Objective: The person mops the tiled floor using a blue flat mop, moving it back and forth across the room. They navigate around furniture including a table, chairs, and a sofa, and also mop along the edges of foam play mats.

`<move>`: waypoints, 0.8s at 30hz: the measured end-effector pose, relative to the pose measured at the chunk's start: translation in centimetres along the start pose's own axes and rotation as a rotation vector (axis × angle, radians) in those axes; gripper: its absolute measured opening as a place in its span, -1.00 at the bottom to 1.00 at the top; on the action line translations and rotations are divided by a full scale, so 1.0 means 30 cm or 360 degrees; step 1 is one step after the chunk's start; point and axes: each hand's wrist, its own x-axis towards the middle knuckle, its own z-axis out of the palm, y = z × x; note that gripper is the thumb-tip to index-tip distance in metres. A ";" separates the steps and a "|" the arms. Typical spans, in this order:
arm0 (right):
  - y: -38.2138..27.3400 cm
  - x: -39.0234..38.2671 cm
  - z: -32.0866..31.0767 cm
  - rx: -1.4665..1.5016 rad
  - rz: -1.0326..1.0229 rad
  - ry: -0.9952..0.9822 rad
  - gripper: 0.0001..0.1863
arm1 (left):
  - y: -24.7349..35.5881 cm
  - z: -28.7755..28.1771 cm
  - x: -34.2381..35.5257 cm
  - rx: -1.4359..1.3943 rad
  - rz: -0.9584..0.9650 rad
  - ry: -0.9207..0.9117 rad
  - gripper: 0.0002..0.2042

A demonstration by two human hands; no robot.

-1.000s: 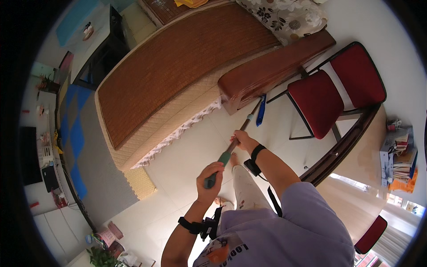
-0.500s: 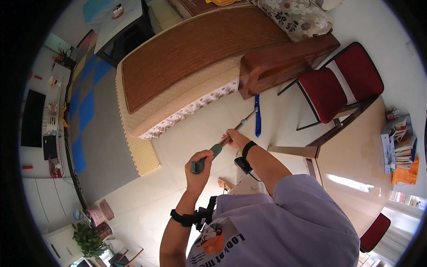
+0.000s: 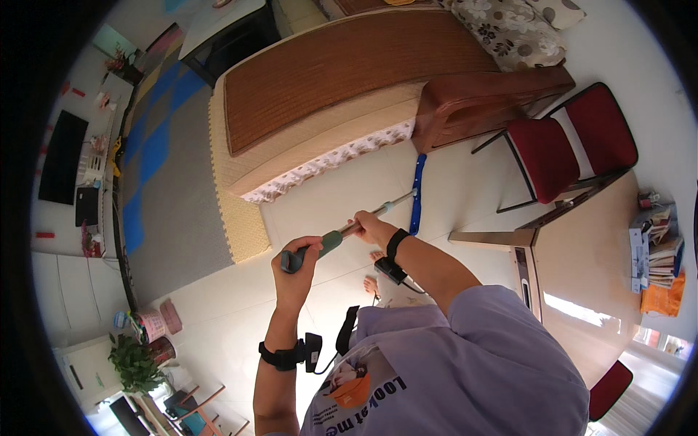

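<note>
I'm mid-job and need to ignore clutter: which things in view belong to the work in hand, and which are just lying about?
In use:
green-handled pole, in left grip and right grip
blue head at its far end

Just around:
red chair
pale table
leafy plant
floor mat

Left hand [image 3: 297, 270]: fingers partly hidden around the pole [image 3: 331, 240].
Right hand [image 3: 371, 227]: fingertips curl out of sight at the pole.
Pole: covered where the hands grip it; its joint with the blue head [image 3: 416, 211] is too small to make out.
Blue head: underside hidden; whether its far end touches the sofa arm [image 3: 465, 102] cannot be told.
Feet [image 3: 370, 285]: only parts show.
Shirt [image 3: 465, 349]: cut off by the lower edge.
Floral cushion [image 3: 502, 36]: cut off by the upper edge.
Rear red chair [image 3: 611, 389]: mostly hidden behind the table [image 3: 574, 272].
Books [image 3: 663, 256]: too small for detail.
</note>
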 end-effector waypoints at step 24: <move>-0.207 0.141 0.165 -0.0070 -0.0131 -0.0032 -0.89 | 0.028 0.045 0.284 -0.0190 -0.0026 0.0174 -0.87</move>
